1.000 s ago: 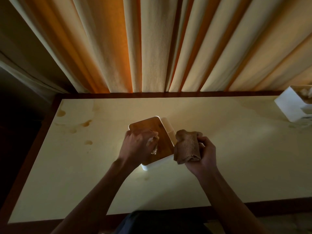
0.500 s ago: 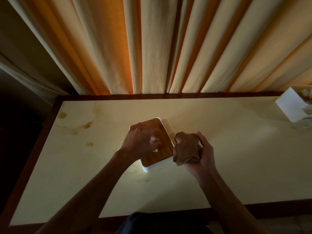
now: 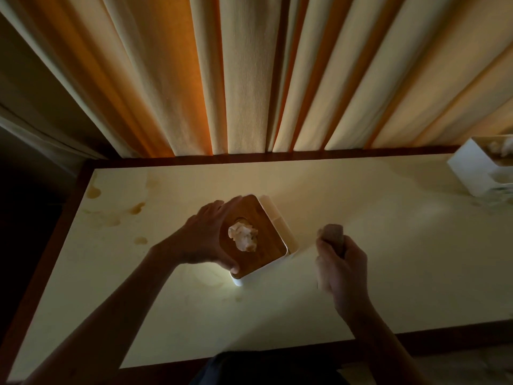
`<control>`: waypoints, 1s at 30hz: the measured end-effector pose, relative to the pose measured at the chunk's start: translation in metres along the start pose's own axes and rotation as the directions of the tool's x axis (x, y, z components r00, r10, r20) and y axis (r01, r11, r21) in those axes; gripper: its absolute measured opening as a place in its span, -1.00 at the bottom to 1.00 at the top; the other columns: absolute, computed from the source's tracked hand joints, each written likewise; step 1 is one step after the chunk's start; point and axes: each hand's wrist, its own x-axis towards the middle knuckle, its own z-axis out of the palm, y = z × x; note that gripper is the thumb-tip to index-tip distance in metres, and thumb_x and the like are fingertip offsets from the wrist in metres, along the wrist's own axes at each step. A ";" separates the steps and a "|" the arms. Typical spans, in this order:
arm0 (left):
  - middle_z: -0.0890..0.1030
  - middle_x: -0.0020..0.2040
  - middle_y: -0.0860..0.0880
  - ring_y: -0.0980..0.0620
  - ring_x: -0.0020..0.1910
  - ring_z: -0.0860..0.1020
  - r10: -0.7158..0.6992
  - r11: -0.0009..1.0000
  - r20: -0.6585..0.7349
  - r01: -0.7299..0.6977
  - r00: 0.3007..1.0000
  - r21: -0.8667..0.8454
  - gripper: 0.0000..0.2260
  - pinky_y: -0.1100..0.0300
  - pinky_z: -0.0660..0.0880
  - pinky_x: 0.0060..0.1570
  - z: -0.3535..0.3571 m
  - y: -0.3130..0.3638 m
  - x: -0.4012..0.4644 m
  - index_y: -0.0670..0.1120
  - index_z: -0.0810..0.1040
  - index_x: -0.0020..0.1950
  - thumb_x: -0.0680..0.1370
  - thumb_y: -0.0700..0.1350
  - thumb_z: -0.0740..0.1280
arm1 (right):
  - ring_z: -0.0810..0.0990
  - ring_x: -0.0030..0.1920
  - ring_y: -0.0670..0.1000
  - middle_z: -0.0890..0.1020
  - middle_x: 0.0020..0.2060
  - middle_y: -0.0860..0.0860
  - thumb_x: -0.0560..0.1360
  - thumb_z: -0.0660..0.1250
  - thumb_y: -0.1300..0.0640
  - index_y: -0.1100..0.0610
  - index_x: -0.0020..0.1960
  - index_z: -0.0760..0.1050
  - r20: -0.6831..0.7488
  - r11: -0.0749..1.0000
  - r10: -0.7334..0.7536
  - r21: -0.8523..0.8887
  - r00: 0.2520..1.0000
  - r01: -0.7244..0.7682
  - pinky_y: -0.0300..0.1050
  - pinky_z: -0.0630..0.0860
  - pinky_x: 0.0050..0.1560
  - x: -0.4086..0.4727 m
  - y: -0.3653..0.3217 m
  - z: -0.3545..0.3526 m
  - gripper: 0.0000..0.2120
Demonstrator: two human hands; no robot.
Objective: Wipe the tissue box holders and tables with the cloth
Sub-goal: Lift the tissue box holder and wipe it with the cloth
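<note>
— Holder [image 3: 273, 247] sitting mid-table [image 3: 388, 273], wooden lid up, tissue [image 3: 243, 238] poking from the slot. Being steadied how?

— Left hand [image 3: 202, 240] clasping it across the near-left side, fingers curled over the lid's far edge, thumb on the near corner. Right hand [image 3: 342, 269] just beside it to the right, clenching the folded cloth [image 3: 333, 236], not touching the holder.

— Wiping which part, then?

— Judging by the gap, probably lining up for the right wall or the lid. Best keeping the left grip firm and low, so no sliding or tipping. Dragging the cloth flat, in one direction, away from the slot. Avoiding the tissue, likely to snag or get damp.

— And afterwards?

— Lifting the holder, wiping underneath. Then heading for the brown stains [image 3: 137, 208] at the table's far-left corner, needing harder rubbing. Second holder [image 3: 472, 168] waiting at the far right edge, well apart.
</note>
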 end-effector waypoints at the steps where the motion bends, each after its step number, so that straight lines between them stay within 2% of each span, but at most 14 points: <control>1: 0.15 0.51 0.05 -0.05 0.49 0.14 -0.009 1.000 -0.036 0.009 0.999 0.001 0.27 -0.11 0.25 0.40 0.003 0.000 -0.002 0.23 -0.21 0.55 0.10 0.36 0.57 | 0.43 -0.38 0.09 0.47 -0.39 0.17 0.52 0.41 0.27 0.31 -0.17 0.47 0.008 1.000 0.018 -0.025 1.000 -0.018 -0.13 0.41 -0.52 -0.002 0.007 0.001 -0.83; 3: 0.21 0.49 0.03 -0.05 0.44 0.22 -0.047 0.999 -0.108 0.049 0.993 0.011 0.27 -0.11 0.29 0.37 0.011 0.004 -0.006 0.16 -0.19 0.57 0.10 0.44 0.51 | 0.42 -0.38 0.06 0.46 -0.38 0.18 0.52 0.40 0.26 0.34 -0.17 0.45 0.006 0.995 0.064 -0.073 0.998 -0.063 -0.16 0.36 -0.46 -0.004 0.022 0.007 -0.81; 5: 0.25 0.48 -0.03 -0.08 0.41 0.29 -0.107 0.994 -0.180 0.111 0.978 0.008 0.29 -0.10 0.32 0.34 0.020 0.015 -0.010 0.11 -0.24 0.57 0.10 0.50 0.46 | 0.50 -0.31 0.07 0.53 -0.33 0.17 0.52 0.39 0.26 0.32 -0.14 0.48 0.015 0.990 0.107 -0.098 0.994 -0.105 -0.10 0.41 -0.33 -0.004 0.032 0.019 -0.86; 8: 0.31 0.45 -0.13 -0.13 0.36 0.37 -0.208 0.978 -0.252 0.205 0.945 -0.038 0.31 -0.05 0.39 0.27 0.031 0.038 -0.019 0.05 -0.31 0.57 0.14 0.50 0.45 | 0.58 -0.21 0.01 0.59 -0.20 0.08 0.55 0.31 0.28 0.22 -0.04 0.46 0.082 0.986 0.131 -0.111 0.988 -0.121 -0.19 0.48 -0.29 -0.002 0.031 0.040 -0.97; 10: 0.38 0.42 -0.15 -0.12 0.29 0.45 -0.229 0.972 -0.285 0.234 0.931 -0.016 0.27 0.01 0.45 0.18 0.036 0.051 -0.027 -0.02 -0.30 0.58 0.21 0.48 0.42 | 0.62 -0.11 0.05 0.58 -0.11 0.11 0.56 0.24 0.30 0.19 0.04 0.42 0.116 0.988 0.128 -0.102 0.985 -0.116 -0.13 0.53 -0.24 0.004 0.028 0.047 -0.92; 13: 0.60 0.21 -0.06 -0.07 0.04 0.62 -0.245 0.964 -0.303 0.266 0.921 0.027 0.12 0.14 0.46 -0.12 0.031 0.056 -0.037 0.00 -0.26 0.57 0.33 0.46 0.36 | 0.61 -0.22 0.04 0.59 -0.12 0.17 0.57 0.22 0.29 0.23 0.04 0.43 0.127 0.984 0.130 -0.139 0.983 -0.112 -0.08 0.53 -0.35 0.019 0.021 0.045 -0.94; 15: 0.64 0.12 -0.02 -0.08 -0.01 0.64 -0.282 0.952 -0.305 0.305 0.910 0.030 -0.02 0.17 0.41 -0.16 0.025 0.054 -0.039 0.04 -0.14 0.56 0.39 0.42 0.33 | 0.59 -0.26 0.04 0.60 -0.13 0.21 0.56 0.25 0.29 0.25 0.01 0.45 0.120 0.982 0.110 -0.165 0.987 -0.090 -0.08 0.51 -0.35 0.030 0.015 0.041 -0.96; 17: 0.62 0.10 -0.01 -0.09 0.02 0.59 -0.259 0.952 -0.360 0.299 0.896 0.058 -0.17 0.12 0.44 -0.13 0.022 0.052 -0.040 0.07 0.04 0.51 0.42 0.38 0.33 | 0.58 -0.19 0.05 0.59 -0.13 0.17 0.55 0.29 0.29 0.24 0.01 0.45 0.111 0.978 0.047 -0.208 0.993 -0.023 -0.12 0.49 -0.30 0.035 0.009 0.039 -0.95; 20: 0.54 0.19 0.04 -0.09 0.14 0.47 -0.093 0.986 -0.408 0.141 0.908 0.089 -0.38 0.04 0.44 0.00 0.024 0.046 -0.032 0.10 0.30 0.38 0.41 0.32 0.32 | 0.63 -0.12 -0.06 0.59 -0.04 -0.02 0.55 0.39 0.19 0.13 0.30 0.33 0.239 0.974 -0.083 -0.188 0.967 0.130 -0.28 0.54 -0.24 0.034 0.001 0.037 -0.61; 22: 0.48 0.30 0.08 -0.08 0.21 0.42 0.022 0.992 -0.356 0.023 0.934 0.122 -0.45 0.03 0.42 0.10 0.027 0.044 -0.022 0.13 0.38 0.37 0.43 0.28 0.32 | 0.63 0.03 -0.12 0.57 0.13 -0.10 0.48 0.46 -0.08 -0.07 0.50 0.16 0.409 0.935 -0.183 -0.209 0.894 0.287 -0.25 0.58 -0.07 0.032 -0.002 0.034 -0.28; 24: 0.47 0.33 0.04 -0.08 0.25 0.39 0.051 0.993 -0.329 -0.012 0.943 0.119 -0.51 0.02 0.39 0.11 0.029 0.042 -0.014 0.12 0.44 0.38 0.47 0.17 0.39 | 0.53 0.15 -0.12 0.47 0.22 -0.13 0.39 0.45 -0.26 -0.23 0.52 0.13 0.555 0.808 -0.245 -0.336 0.795 0.484 -0.18 0.54 0.06 0.031 -0.006 0.031 -0.19; 27: 0.55 0.10 -0.02 -0.12 0.13 0.47 0.114 0.988 -0.330 -0.070 0.937 0.141 -0.75 0.00 0.41 -0.05 0.028 0.038 -0.004 0.10 0.58 0.16 0.49 0.05 0.38 | 0.49 0.05 -0.01 0.40 0.10 -0.04 0.41 0.47 -0.19 -0.23 0.39 0.39 0.633 0.592 -0.208 -0.526 0.746 0.611 -0.11 0.52 0.01 0.031 -0.009 0.032 -0.42; 28: 0.58 0.01 -0.03 -0.15 0.05 0.51 0.126 0.987 -0.340 -0.084 0.932 0.134 -0.83 0.02 0.41 -0.12 0.026 0.036 -0.001 0.07 0.62 0.06 0.48 0.00 0.34 | 0.49 0.02 0.01 0.40 0.06 -0.02 0.44 0.46 -0.16 -0.17 0.31 0.49 0.625 0.559 -0.212 -0.553 0.752 0.618 -0.10 0.51 -0.03 0.032 -0.009 0.034 -0.55; 30: 0.62 -0.08 -0.04 -0.16 -0.06 0.55 0.127 0.990 -0.374 -0.094 0.919 0.106 -0.82 -0.01 0.48 -0.18 0.025 0.028 0.002 -0.01 0.65 -0.04 0.47 0.00 0.30 | 0.51 -0.06 0.06 0.44 -0.03 0.03 0.51 0.41 -0.06 -0.04 0.13 0.61 0.587 0.551 -0.258 -0.563 0.768 0.616 -0.11 0.43 -0.15 0.035 -0.009 0.038 -0.78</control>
